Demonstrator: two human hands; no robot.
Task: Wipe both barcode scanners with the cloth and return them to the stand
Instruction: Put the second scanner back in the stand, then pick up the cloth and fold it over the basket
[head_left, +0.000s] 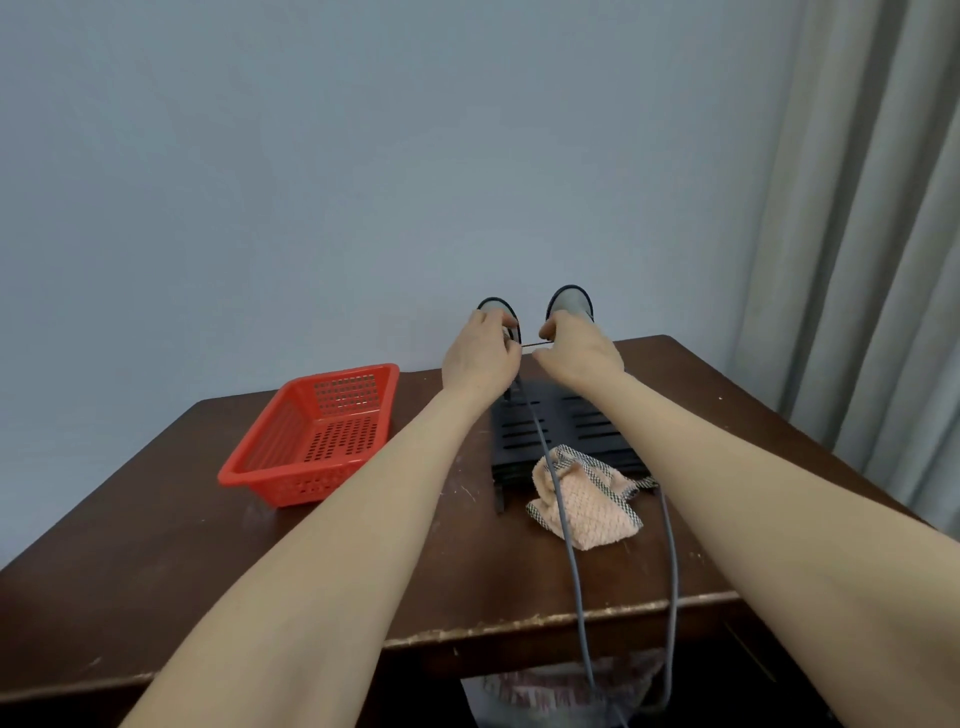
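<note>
So, starting closest to me: two grey cables hang over the worn front edge of the table and run up towards the back, and that's my main worry. One of them lies right across the pink cloth, which sits bunched up on the front lip of the black slotted stand. Lift that scanner fast and I reckon the cable drags the cloth along or flips it onto the floor. The other cable passes just beside the cloth on the right and could catch the stand's corner. A red plastic basket sits well off to the left and doesn't come into it. Further back, both arms are stretched out. The left hand has its fingers curled round the left scanner. The right hand looks wrapped round the neck of the right scanner, though its fingertips are hidden, so I'm not certain how firm that grip is. Both scanners are upright at the back of the stand, close to the wall, with a thin rod running between the hands. Other snags I can see: with both hands full nobody's free to grab the cloth, and a scanner pulled out crooked could hook that rod and tip the whole stand
</note>
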